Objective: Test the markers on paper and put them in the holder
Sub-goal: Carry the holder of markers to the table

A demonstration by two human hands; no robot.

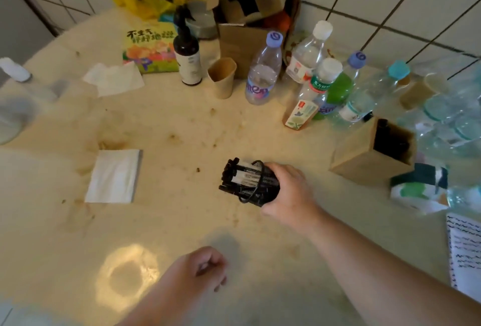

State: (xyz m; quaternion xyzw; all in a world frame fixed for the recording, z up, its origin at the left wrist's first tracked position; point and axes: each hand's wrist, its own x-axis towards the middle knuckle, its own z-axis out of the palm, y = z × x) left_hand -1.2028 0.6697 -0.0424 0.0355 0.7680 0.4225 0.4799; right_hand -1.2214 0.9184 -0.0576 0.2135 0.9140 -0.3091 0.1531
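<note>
- Fingers of right hand (287, 190) wrapped round banded bundle of markers (247, 182), caps pointing left, above table (182, 122).
- Left hand (200, 271) loosely curled, holding nothing (nearer the camera).
- Paper (113, 176) lies left of fingers; wooden holder (374, 153) right.

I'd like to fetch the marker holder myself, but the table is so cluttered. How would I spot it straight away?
Start at the cluster of plastic bottles near the tiled wall, then drop toward the table's right edge. The wooden holder stands just in front of them, right of the right hand gripping the marker bundle. It alone is a plain wooden block with a dark opening.
</note>
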